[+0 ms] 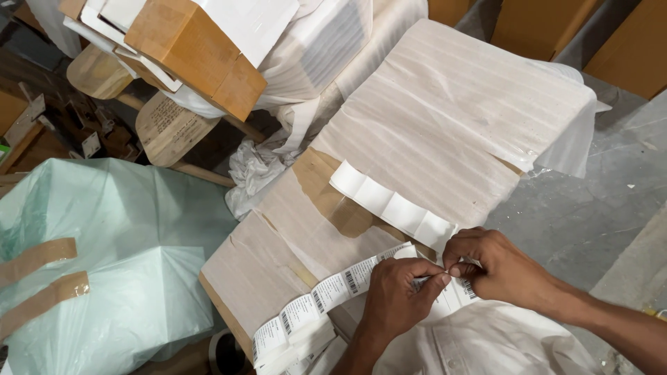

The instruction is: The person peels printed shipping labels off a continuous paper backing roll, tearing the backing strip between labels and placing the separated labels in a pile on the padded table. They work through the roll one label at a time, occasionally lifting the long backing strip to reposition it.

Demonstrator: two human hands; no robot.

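Shirt (479, 344): white cloth at the bottom edge, nearest the camera, under both wrists.
Box (445, 132): big carton wrapped in white foam sheet, brown tape showing through a gap; it fills the middle of the view.
Bag (118, 243): pale green plastic bundle at the left, two brown tape strips on its side.
Floor (597, 208): grey concrete to the right of the box.
Wood pieces (187, 48): stacked blocks and curved boards at the upper left, partly wrapped in white.
Label strip (326, 295): long run of white barcode labels, lying across the box's near corner and hanging off it at the lower left; its upper end is between the hands.
Backing strip (389, 208): blank white band lying on the box just above the hands.
Left hand (396, 298): clenched, thumb and fingers pinching the label strip.
Right hand (497, 267): fingers curled, tips pinching the same label, touching the left hand's fingertips.
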